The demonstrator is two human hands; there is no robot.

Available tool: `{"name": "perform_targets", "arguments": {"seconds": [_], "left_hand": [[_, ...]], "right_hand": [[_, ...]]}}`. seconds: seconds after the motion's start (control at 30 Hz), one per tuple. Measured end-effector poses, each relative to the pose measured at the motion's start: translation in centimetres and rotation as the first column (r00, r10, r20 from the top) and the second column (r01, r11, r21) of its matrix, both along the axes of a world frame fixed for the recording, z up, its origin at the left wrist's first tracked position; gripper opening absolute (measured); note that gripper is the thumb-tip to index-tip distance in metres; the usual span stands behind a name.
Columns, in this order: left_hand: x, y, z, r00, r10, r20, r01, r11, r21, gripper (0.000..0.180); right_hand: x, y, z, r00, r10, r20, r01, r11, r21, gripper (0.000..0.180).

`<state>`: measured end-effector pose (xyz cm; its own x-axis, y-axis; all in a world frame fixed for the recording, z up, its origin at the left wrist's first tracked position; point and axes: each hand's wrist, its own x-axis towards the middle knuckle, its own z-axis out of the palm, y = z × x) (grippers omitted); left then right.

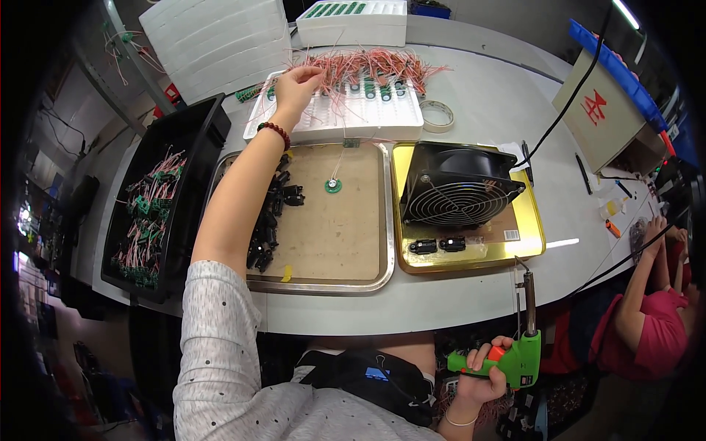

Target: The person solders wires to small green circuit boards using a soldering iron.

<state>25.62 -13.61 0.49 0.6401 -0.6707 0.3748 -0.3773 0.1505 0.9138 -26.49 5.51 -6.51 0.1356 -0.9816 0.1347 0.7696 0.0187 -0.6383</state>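
My left hand (298, 90) reaches over the white foam tray (331, 133), its fingertips pinched together among thin red wires (360, 67). What exactly they grip is too fine to make out. Green circuit boards (385, 92) stand in the tray under the wires. Low at the right, my right hand (482, 375) is wrapped round a green soldering gun (526, 360) with a red trigger, its metal barrel and tip upward. On the brown mat of a metal-rimmed tray (388, 220) lies a round green board (333, 186), wired to a small board (351, 143) at the foam tray's edge.
Black plastic parts (266, 220) pile under my left forearm. A black bin (195, 147) of wired boards stands left. To the right, a black fan (463, 187) and two black parts sit on a golden tray (533, 242). Behind lies a tape roll (437, 116). A co-worker (647, 316) sits at right.
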Motion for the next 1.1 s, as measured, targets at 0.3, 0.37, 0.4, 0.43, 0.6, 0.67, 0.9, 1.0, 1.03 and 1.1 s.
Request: {"name": "perform_targets", "arguments": {"seconds": [0.3,0.37,0.4,0.43,0.6,0.67,0.9,1.0,1.03,1.1], "left_hand": [[1.0,0.4,0.1,1.000,-0.030,0.004,0.030,0.995,-0.091,0.017],[0.2,0.5,0.5,0.985,-0.075,-0.158,0.046,0.983,-0.178,0.017],[0.4,0.5,0.5,0.985,-0.075,-0.158,0.046,0.983,-0.179,0.017],[0.5,0.6,0.6,0.978,-0.089,-0.191,0.057,0.984,-0.167,0.017],[1.1,0.7,0.3,0.955,-0.143,-0.261,0.093,0.977,-0.193,0.016],[1.3,0.7,0.1,0.965,-0.120,-0.233,0.082,0.983,-0.167,0.015],[1.2,0.7,0.3,0.980,-0.113,-0.163,0.096,0.989,-0.109,0.014],[1.1,0.8,0.7,0.977,-0.142,-0.158,0.122,0.984,-0.126,0.012],[1.0,0.8,0.8,0.980,-0.144,-0.135,0.129,0.985,-0.117,0.011],[1.0,0.9,1.0,0.983,-0.148,-0.108,0.136,0.985,-0.107,0.011]], "right_hand": [[-0.1,0.0,-0.1,1.000,0.008,-0.001,-0.008,1.000,0.009,0.052],[-0.1,0.0,0.0,1.000,0.007,0.000,-0.007,1.000,0.007,0.052],[-0.1,0.0,0.0,1.000,0.009,0.002,-0.009,1.000,0.009,0.053],[-0.1,0.0,0.0,1.000,0.010,0.004,-0.010,1.000,0.011,0.053],[-0.2,0.0,0.0,1.000,0.011,-0.007,-0.011,1.000,-0.016,0.053],[-0.2,0.0,-0.1,1.000,0.010,-0.009,-0.010,1.000,-0.014,0.053],[-0.1,0.0,0.0,1.000,0.001,-0.010,-0.002,1.000,-0.008,0.052],[-0.1,0.1,-0.1,1.000,-0.001,-0.006,0.001,1.000,0.000,0.052],[-0.1,0.1,-0.1,1.000,-0.001,0.000,0.001,1.000,0.006,0.052],[-0.1,0.0,-0.1,1.000,0.000,-0.003,0.000,1.000,0.005,0.052]]}}
